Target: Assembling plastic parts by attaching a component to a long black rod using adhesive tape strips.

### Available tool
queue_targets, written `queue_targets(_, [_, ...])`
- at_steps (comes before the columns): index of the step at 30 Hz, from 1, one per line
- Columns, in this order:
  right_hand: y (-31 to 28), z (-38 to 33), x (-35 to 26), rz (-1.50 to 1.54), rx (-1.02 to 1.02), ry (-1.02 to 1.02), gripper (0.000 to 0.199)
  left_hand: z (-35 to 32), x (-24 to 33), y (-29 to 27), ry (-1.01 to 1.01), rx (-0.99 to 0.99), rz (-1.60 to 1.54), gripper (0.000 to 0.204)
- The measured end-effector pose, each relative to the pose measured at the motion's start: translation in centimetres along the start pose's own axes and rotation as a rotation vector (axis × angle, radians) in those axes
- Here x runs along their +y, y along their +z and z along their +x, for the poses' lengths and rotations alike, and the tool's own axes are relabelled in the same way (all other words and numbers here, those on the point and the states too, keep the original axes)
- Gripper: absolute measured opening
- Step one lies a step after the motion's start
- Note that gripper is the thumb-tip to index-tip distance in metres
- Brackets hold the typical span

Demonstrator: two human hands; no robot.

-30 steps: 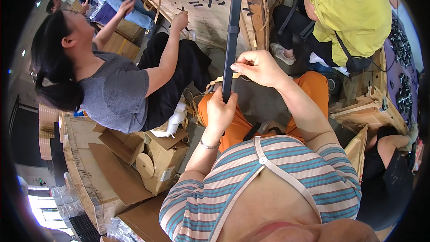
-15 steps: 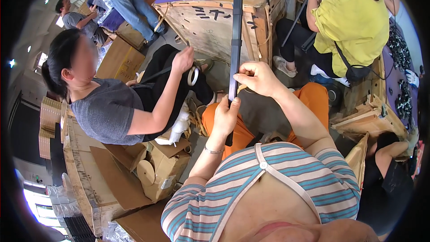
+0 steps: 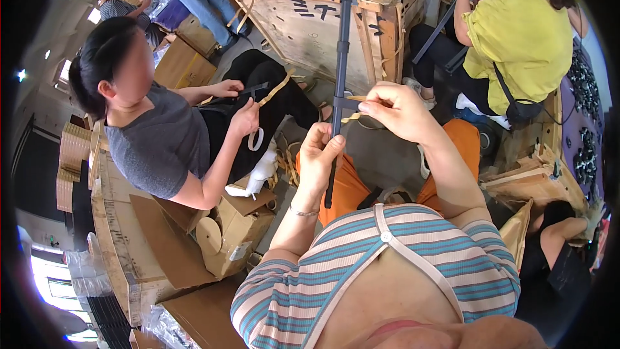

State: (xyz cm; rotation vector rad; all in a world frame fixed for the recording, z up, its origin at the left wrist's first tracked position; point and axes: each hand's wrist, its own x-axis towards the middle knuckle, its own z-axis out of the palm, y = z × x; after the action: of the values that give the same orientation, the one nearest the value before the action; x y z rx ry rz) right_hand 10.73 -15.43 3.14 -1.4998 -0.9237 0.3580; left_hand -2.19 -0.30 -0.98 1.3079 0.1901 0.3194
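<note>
A long, thin black bar [image 3: 341, 68] stands nearly upright in front of me, with darker bands around it at intervals. My left hand [image 3: 320, 156] is closed around its lower part, thumb along the near side. Beside the bar, just above that grip, my right hand [image 3: 399, 111] pinches a short dark strip [image 3: 347, 104] that reaches to the bar. A thin yellowish strip [image 3: 353, 117] trails by the right fingertips. Whether the dark strip is stuck to the bar is too small to tell.
At left, a co-worker in grey [image 3: 158, 132] holds a yellowish strip. Another in yellow [image 3: 516, 45] sits at right with dark bars. Ahead stands a wooden crate [image 3: 303, 32] bearing black bars. An open cardboard box [image 3: 242, 236] is near my left arm.
The bar has turned, showing a narrower side. My right hand has moved slightly right and now pinches a dark strip beside it. The co-worker at left has lowered a raised hand.
</note>
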Motion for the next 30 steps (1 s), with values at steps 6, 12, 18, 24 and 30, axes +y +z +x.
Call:
queue_targets(6, [-1.2,-1.4,-0.3,0.033,0.037,-0.01,0.017,0.3,1.1,-1.0,-0.024,-0.278,-0.445,0.016])
queue_targets(12, [-0.9,-1.3,-0.5,0.065,0.015,-0.018,0.019,0.0,1.6,-1.3,-0.118,-0.431,-0.534,0.035])
queue_targets(18, [-0.8,-1.1,-0.4,0.029,0.047,-0.05,0.02,0.0,1.6,-1.6,-0.14,-0.529,-0.587,0.039])
queue_targets(24, [-0.8,-1.4,-0.3,-0.046,0.082,-0.026,0.021,0.1,1.3,-1.9,-0.247,-0.421,-0.398,0.036])
queue_targets(30, [-0.8,-1.8,-0.5,-0.109,0.107,-0.008,0.021,0.2,0.3,-2.0,-0.2,-0.276,-0.358,0.03])
